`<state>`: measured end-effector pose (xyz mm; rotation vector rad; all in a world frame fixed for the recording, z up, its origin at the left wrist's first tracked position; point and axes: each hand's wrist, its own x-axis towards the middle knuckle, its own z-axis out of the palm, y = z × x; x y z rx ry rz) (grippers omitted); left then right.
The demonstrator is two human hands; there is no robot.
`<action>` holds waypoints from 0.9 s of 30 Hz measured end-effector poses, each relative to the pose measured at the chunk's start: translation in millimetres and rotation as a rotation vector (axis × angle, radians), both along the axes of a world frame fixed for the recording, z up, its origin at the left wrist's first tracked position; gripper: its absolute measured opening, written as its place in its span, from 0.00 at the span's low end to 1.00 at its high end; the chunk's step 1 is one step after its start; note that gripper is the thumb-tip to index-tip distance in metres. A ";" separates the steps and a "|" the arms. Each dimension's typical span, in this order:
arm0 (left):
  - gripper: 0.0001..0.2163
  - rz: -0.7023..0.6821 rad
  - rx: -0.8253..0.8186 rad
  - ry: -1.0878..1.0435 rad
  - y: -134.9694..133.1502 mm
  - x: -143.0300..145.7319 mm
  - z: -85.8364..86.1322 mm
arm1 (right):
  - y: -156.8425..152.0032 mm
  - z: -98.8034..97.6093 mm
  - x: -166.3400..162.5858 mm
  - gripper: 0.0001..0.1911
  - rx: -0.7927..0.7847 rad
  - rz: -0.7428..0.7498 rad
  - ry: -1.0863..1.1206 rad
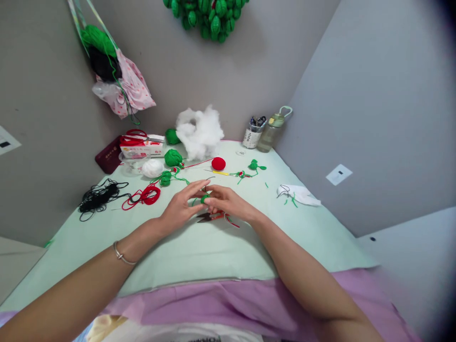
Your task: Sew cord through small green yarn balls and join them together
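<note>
Between my hands is a small green crocheted piece (204, 198), partly covered by fingers. My right hand (230, 202) pinches it with thumb and fingers. From the other side my left hand (178, 204) meets it, thumb and fingertips closed about its edge. A dark strand shows near the fingertips. Just below the hands lie snips with orange handles (215, 217) and dark blades. Beyond the fingers, a yellow-handled crochet hook (220, 173) rests beside a small green, red and white crocheted piece (242, 175).
Red yarn ball (218, 164), white stuffing (200, 133) and green yarn ball (173, 157) stand behind. At left are black yarn (101, 197), red yarn (147, 195), white yarn (152, 167) and red-handled scissors (134, 137) on a box. A bottle (271, 134) stands at back right.
</note>
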<state>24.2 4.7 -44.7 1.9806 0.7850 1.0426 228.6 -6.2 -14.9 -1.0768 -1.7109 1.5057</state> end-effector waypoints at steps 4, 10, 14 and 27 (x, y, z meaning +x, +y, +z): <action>0.28 0.015 0.023 0.033 3.6 -3.1 5.9 | 2.3 -3.8 -2.7 0.27 -0.043 -0.051 0.027; 0.18 0.202 -0.059 0.154 15.0 -41.4 32.6 | 9.0 -5.6 1.9 0.16 -0.093 -0.174 -0.041; 0.18 0.124 -0.100 0.316 5.1 -68.0 27.7 | 10.1 1.6 1.0 0.15 -0.087 -0.184 0.003; 0.19 0.209 -0.111 0.626 -5.0 -134.2 31.1 | 73.1 11.8 -51.9 0.20 0.015 -0.299 -0.130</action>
